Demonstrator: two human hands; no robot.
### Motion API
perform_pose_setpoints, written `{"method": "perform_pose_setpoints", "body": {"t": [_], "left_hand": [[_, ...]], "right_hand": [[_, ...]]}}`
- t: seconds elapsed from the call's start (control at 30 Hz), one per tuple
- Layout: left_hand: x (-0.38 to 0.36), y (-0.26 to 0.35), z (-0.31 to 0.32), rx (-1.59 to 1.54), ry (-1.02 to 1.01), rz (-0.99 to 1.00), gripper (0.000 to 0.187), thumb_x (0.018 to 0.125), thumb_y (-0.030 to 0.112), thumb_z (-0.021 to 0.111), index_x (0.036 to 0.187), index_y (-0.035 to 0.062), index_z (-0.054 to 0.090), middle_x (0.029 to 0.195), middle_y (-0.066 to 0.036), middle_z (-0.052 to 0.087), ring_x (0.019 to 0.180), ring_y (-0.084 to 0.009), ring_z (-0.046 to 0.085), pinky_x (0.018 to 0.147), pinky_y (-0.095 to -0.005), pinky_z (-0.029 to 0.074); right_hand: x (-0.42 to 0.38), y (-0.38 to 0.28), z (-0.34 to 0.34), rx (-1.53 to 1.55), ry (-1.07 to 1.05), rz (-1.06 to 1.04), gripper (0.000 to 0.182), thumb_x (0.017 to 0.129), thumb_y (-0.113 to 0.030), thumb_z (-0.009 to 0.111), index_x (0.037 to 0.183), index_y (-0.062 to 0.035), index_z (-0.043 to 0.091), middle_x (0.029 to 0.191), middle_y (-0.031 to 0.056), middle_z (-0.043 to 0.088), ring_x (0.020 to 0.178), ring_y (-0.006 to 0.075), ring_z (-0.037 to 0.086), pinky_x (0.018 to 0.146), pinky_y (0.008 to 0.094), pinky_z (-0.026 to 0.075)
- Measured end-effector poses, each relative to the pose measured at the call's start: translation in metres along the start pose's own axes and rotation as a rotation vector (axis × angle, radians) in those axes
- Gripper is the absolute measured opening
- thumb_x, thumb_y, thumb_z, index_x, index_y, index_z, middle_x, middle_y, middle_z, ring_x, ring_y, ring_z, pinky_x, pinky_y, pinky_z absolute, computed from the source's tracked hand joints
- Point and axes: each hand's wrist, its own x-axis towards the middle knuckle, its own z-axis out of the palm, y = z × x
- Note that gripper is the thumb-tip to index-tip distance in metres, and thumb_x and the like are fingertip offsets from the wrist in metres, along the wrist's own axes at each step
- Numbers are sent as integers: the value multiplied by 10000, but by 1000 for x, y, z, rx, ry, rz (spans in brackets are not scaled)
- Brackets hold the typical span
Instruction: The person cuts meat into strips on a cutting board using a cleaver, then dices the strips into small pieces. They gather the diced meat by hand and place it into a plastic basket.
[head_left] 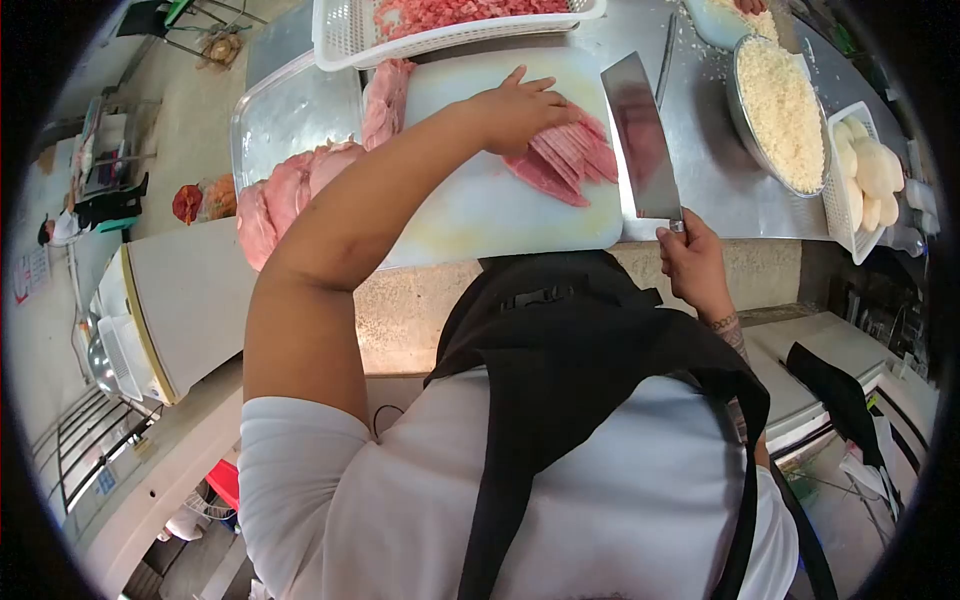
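My left hand (pixel 518 115) lies with fingers spread across the upper part of a piece of raw pink meat (pixel 565 165), which is cut into thin slices that still lie together. This meat is on the right half of a white cutting board (pixel 450 225). Gripped by its handle, a wide cleaver (pixel 643 145) is in my right hand (pixel 697 262). Its blade points away from me, just right of the board and apart from the slices. Larger raw meat pieces (pixel 287 190) lie on a metal tray (pixel 243 125) to the left, and a long meat strip (pixel 386 100) rests by the board's left edge.
Beyond the board stands a white perforated basket (pixel 336 42) of diced meat. To the right are a metal bowl (pixel 745 125) of finely chopped pale food and a white basket (pixel 846 228) of pale, rounded vegetables. Another person's hand (pixel 750 6) shows at the top right.
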Motion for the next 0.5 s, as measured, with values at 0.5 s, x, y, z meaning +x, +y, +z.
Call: {"method": "perform_pose_setpoints", "body": {"t": [0.5], "left_hand": [[-47,21,30,-41,480,30,707,767,120,845,1423,150,581,1445,-106,575,1375,-360,519,1216,-495,406]], "right_hand": [[-6,-2,12,-243,-37,-132,364,1003,-116,673,1355,-25,671,677,-36,515,583,57,477,552,278,435]]}}
